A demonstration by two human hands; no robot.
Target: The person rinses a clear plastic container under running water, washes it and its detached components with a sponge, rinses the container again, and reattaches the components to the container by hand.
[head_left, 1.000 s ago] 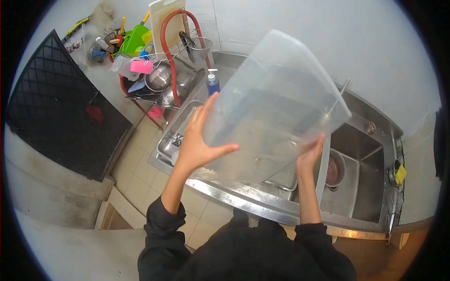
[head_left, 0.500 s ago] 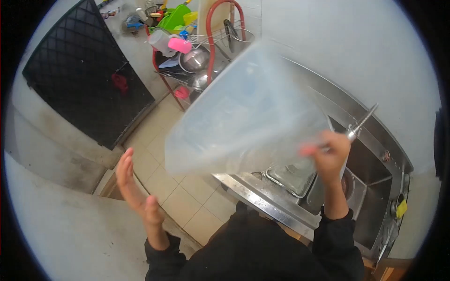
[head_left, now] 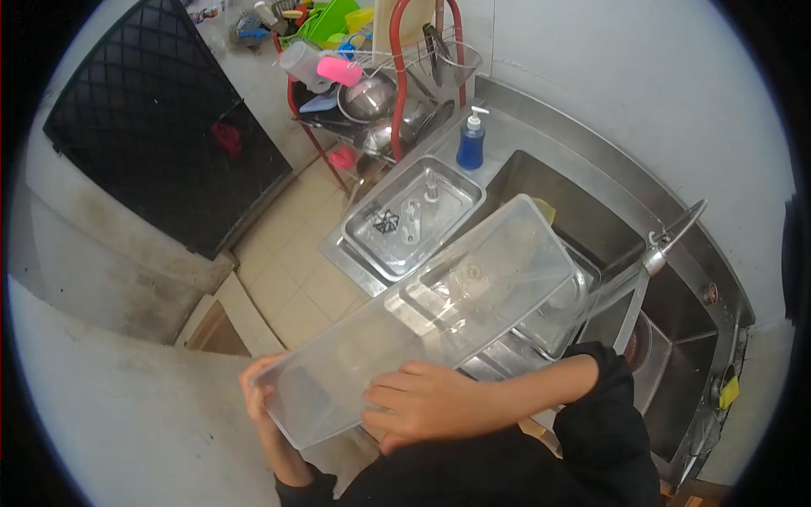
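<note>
A long clear plastic container (head_left: 338, 363) is tilted across the front of the sink counter, its far end over the left basin. My left hand (head_left: 260, 390) is closed round its near left end. Bent over the near long side, my right hand (head_left: 422, 404) has its fingers inside or against the wall; whether they grip it I cannot tell. Water runs from the curved faucet (head_left: 655, 258) beside the container's far end. Behind the clear plastic, a glass-like dish (head_left: 562, 325) is partly visible.
A metal tray (head_left: 384, 253) with small parts lies on the counter (head_left: 498, 127), near a blue soap bottle (head_left: 470, 145). A red-framed dish rack (head_left: 397, 84) holds bowls. At the left is a dark lattice door (head_left: 160, 127). A second basin (head_left: 676, 338) is at the right.
The container has swung down and toward me, uncovering the tray and soap bottle. My left hand has taken hold of its end. My right hand has moved left and down along its side.
</note>
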